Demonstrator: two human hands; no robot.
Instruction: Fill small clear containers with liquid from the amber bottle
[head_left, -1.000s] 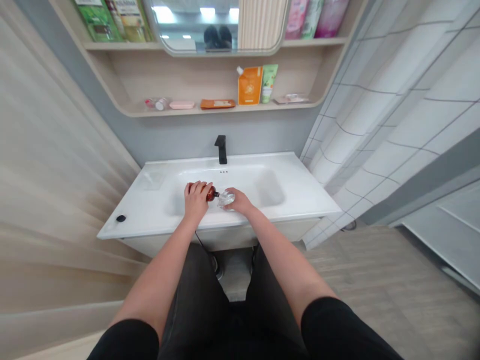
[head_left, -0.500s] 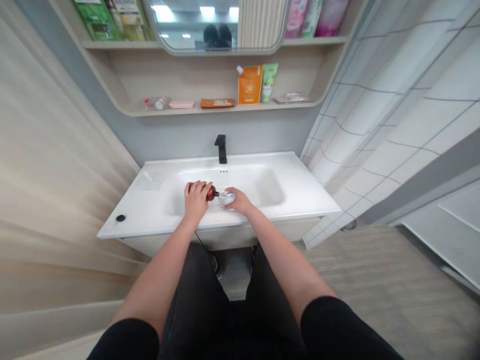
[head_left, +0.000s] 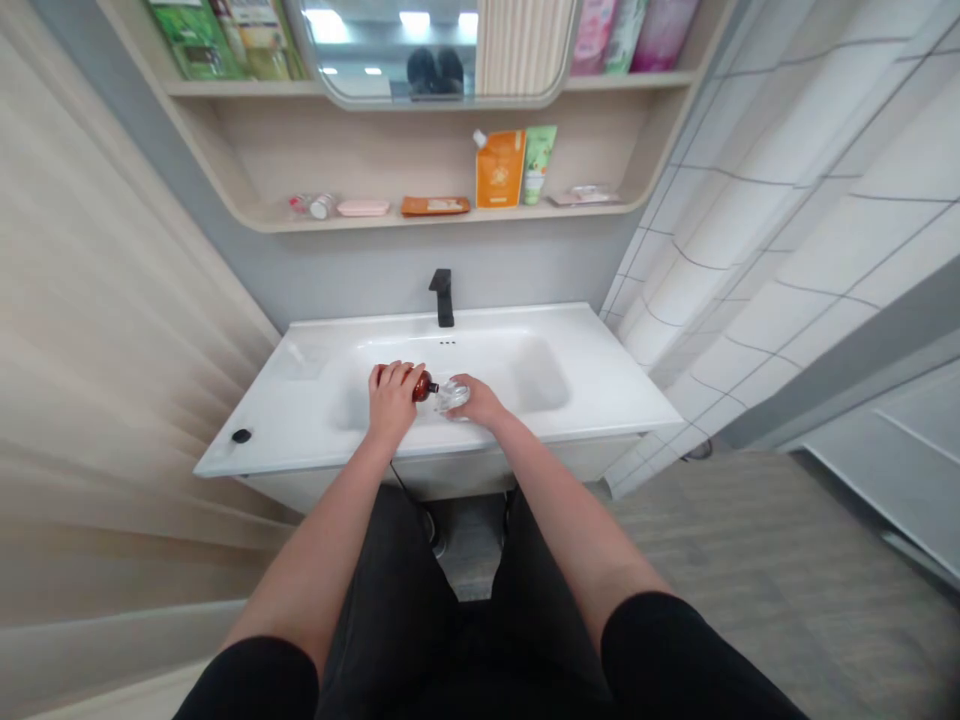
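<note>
My left hand (head_left: 394,400) is wrapped round a brown bottle (head_left: 422,387) that lies tilted on its side, its dark uncapped-looking neck pointing right. In my right hand (head_left: 478,399) is a small clear cup (head_left: 452,397), its mouth close to the bottle's neck. Both are held above the front part of the white sink basin (head_left: 525,370). Whether liquid is flowing between them is too small to make out. A small black cap-like piece (head_left: 241,436) lies on the counter to the left.
Behind the basin stands a black faucet (head_left: 443,298). On the shelf above are an orange pouch (head_left: 500,170), a green tube (head_left: 538,165), an orange flat packet (head_left: 435,206) and a pink bar-shaped item (head_left: 364,208). A beige curtain (head_left: 112,350) hangs at the left.
</note>
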